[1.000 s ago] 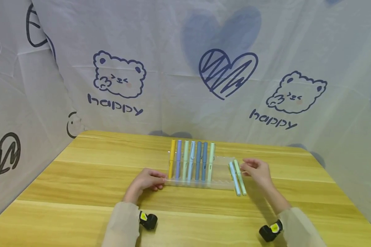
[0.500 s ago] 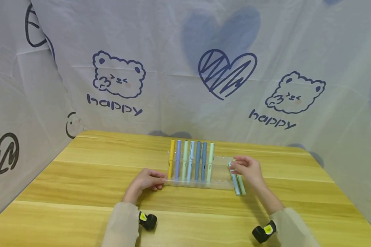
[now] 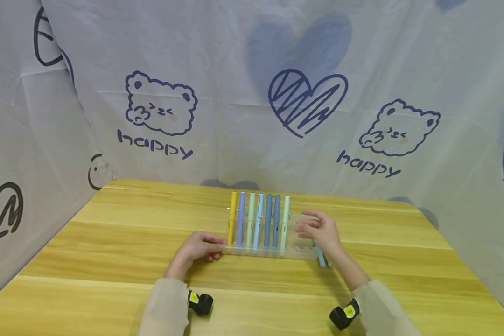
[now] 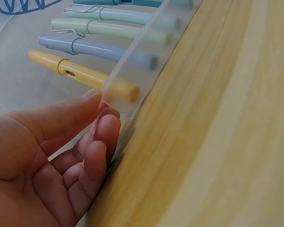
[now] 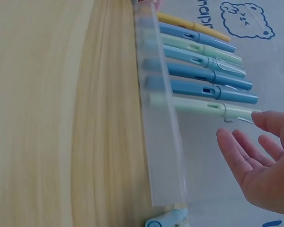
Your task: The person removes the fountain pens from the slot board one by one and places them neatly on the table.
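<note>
Here, on the wooden table [image 3: 109, 252]: a clear pen tray [image 3: 299, 252] with seven pens in a row. From 9 o'clock to 3 o'clock: yellow pen [image 3: 233, 218], purple pen [image 3: 241, 218], then green and blue ones, and last a pale mint pen [image 3: 285, 221]. Left hand [image 3: 198, 248] at the tray's 9 o'clock corner, fingers curled, thumb and fingertips [image 4: 106, 130] touching the tray's clear edge. Right hand [image 3: 319, 229] over the bare 3 o'clock part of the tray, fingers spread apart, holding nothing. Two loose pens [image 3: 321, 258] on the table just under that hand, mostly hidden.
</note>
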The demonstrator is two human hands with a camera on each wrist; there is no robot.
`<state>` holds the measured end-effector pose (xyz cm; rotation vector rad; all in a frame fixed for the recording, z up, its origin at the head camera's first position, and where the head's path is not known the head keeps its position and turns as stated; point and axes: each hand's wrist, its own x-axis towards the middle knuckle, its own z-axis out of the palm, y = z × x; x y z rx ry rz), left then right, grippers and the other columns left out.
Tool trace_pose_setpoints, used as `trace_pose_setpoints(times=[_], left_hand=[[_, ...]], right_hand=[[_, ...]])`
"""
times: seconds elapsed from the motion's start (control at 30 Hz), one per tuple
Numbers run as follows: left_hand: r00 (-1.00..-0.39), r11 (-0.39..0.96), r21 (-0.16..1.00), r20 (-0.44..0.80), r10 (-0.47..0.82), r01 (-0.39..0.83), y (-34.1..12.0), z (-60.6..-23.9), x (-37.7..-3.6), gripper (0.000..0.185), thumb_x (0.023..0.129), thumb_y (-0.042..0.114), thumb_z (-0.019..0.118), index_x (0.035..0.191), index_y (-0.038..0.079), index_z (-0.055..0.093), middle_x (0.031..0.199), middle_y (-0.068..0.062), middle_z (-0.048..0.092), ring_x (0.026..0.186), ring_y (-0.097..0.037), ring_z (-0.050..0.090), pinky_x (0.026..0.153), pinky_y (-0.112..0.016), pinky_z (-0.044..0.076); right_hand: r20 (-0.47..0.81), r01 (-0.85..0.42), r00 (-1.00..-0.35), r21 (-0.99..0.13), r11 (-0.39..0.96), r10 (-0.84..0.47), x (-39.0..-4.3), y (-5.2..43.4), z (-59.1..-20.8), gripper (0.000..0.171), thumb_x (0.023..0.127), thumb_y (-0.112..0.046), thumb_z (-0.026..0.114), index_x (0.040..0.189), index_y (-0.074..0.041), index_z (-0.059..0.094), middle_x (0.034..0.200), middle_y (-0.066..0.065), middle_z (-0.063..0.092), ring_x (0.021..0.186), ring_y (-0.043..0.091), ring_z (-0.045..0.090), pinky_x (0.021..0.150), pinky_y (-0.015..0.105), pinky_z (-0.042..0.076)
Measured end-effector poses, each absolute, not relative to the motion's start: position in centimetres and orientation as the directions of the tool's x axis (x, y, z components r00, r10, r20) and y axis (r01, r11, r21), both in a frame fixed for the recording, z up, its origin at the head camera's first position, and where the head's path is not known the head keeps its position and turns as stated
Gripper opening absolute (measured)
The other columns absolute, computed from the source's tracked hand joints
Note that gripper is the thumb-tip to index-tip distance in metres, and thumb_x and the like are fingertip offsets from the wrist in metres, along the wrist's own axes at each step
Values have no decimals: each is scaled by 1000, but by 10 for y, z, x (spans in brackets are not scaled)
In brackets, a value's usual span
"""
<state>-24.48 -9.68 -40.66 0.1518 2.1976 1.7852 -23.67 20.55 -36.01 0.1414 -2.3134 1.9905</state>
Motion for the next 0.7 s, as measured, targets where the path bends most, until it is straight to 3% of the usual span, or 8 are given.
trace_pose_setpoints(times=[0.33, 0.7], left_hand=[[-949, 218, 971, -159, 271, -100, -97, -408, -243, 23, 83, 1, 60, 103, -11, 61, 76, -10, 65, 58, -10, 57, 52, -22, 47], [-951, 221, 971, -149, 271, -88, -98, -409, -244, 24, 83, 1, 59, 104, -11, 61, 78, -12, 66, 58, -10, 57, 52, -22, 47]], right_hand=[[159, -169, -985, -966, 193, -66, -242, 195, -368, 45, 83, 7, 57, 124, 10, 41, 98, 29, 59, 80, 30, 63, 69, 38, 51], [175, -180, -984, -960, 213, -42, -247, 186, -367, 51, 80, 9, 59, 127, 8, 40, 95, 29, 60, 79, 31, 63, 66, 37, 52]])
